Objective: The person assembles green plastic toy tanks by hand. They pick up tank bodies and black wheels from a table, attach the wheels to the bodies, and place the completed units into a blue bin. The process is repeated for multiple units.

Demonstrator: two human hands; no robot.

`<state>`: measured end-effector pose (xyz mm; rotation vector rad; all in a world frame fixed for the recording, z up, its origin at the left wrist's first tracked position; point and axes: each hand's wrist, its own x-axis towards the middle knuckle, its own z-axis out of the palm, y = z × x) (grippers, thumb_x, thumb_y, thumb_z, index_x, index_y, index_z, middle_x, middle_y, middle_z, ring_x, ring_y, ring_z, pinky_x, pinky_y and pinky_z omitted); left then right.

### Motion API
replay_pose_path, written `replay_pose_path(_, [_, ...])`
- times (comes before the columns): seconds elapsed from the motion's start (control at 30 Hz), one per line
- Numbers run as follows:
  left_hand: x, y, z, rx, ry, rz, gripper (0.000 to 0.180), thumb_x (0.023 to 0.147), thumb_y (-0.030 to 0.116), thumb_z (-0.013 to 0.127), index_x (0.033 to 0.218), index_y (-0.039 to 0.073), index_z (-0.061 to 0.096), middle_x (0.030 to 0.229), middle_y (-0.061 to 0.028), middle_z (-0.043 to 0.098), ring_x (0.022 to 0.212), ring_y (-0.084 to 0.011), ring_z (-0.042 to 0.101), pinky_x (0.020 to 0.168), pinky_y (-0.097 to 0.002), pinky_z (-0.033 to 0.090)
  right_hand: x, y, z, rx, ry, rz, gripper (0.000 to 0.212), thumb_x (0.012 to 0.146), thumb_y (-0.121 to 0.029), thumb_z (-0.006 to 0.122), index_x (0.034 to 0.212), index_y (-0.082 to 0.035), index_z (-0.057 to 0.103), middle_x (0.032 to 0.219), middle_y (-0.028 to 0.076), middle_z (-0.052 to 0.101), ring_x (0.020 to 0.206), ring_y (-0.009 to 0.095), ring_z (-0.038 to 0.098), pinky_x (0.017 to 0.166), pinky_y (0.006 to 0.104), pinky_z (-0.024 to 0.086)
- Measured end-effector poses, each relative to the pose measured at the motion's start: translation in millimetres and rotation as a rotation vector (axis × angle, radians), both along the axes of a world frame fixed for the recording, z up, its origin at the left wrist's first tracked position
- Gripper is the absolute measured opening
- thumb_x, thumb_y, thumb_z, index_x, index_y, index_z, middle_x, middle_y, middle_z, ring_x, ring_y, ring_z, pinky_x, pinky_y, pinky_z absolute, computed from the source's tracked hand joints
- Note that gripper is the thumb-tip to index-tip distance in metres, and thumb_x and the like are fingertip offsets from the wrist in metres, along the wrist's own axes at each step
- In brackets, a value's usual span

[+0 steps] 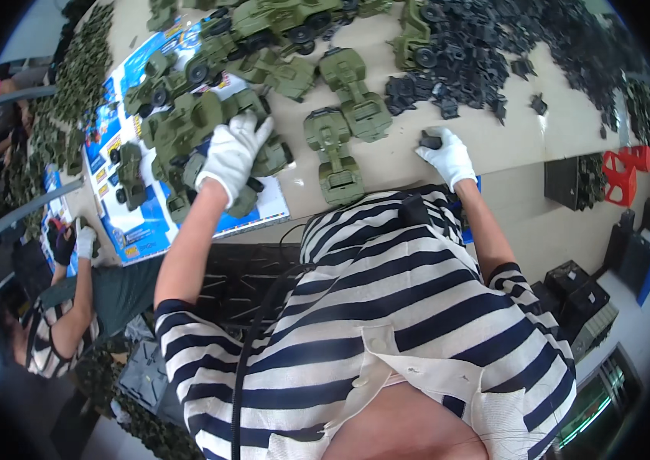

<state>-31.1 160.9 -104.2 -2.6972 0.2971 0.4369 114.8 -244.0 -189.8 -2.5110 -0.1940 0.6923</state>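
Observation:
My left hand [236,153], in a white glove, is closed over a green plastic toy vehicle [273,159] in a cluster of similar ones on the table's left side. Its palm and fingertips hide part of what it grips. On the right, near the table's front edge, my gloved right hand [451,159] pinches a small black plastic part [431,142] between thumb and fingers. Between my hands lie two long green vehicle bodies, one [355,96] farther back and another [334,157] closer to me. They lie side by side, their edges meeting or overlapping.
A heap of black plastic parts [467,57] spreads over the back right. Blue-and-white printed sheets [137,234] lie under the left vehicles. Small green parts [83,69] are piled at the far left. A co-worker [64,330] sits at the left. A red stool [618,178] stands at the right.

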Motion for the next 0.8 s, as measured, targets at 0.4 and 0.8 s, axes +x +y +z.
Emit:
replay_pose_path(0.4, [57,17,-1,-0.146,0.218,-0.253,0.102,0.055,0.062,0.077,0.134,0.001,0.054,0.119,-0.0178,0.063,0.130,-0.0321,0.048,0.118,-0.0470,0.024,-27,-32,-3,-0.031,-0.644,0.367,0.048,0.074,-0.027,0.078,0.118,-0.018,0.062,0.124,0.011,0.060,0.106,0.032,0.061,0.085,0.0432,0.048])
replay_pose_path(0.8, [76,19,-12,-0.106,0.208,-0.289,0.079,0.069,0.044,0.075,0.136,0.008,0.052,0.098,-0.0150,0.065,0.097,-0.0330,0.063,0.097,-0.0464,0.043,-13,-9,3,-0.130,-0.164,-0.102,0.045,0.076,-0.035,0.077,0.110,-0.007,0.067,0.104,0.020,0.068,0.098,0.039,0.064,0.086,0.0464,0.051])
